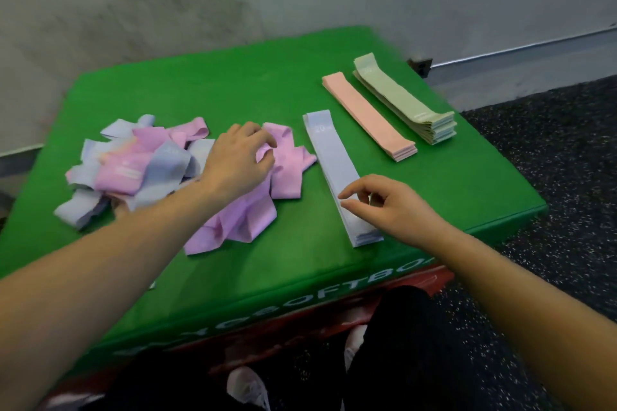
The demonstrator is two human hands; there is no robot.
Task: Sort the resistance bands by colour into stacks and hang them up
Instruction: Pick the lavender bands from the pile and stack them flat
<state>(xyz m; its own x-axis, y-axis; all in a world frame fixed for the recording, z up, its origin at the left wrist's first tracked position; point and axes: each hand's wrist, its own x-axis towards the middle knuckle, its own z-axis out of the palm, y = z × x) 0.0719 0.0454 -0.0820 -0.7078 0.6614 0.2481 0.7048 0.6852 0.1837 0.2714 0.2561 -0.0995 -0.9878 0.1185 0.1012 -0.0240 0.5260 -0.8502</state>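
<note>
Lying on the green bench (253, 83), the bands fall into a loose pile and three neat stacks. Taking the blue stack (337, 173) as the landmark: the left hand (238, 162) is just to its left, fingers curled, pinching a pink band (287, 160) at the near edge of the mixed pile (140, 163) of pink and pale blue bands, crumpled and overlapping. The right hand (394, 207) hovers over the blue stack's near end, fingers loosely bent and holding nothing; whether they touch it is unclear. The blue stack lies flat, its top band marked "20". To its right lies the peach stack (369, 117), and beyond that the thicker pale green stack (405, 100), both straight and parallel.
</note>
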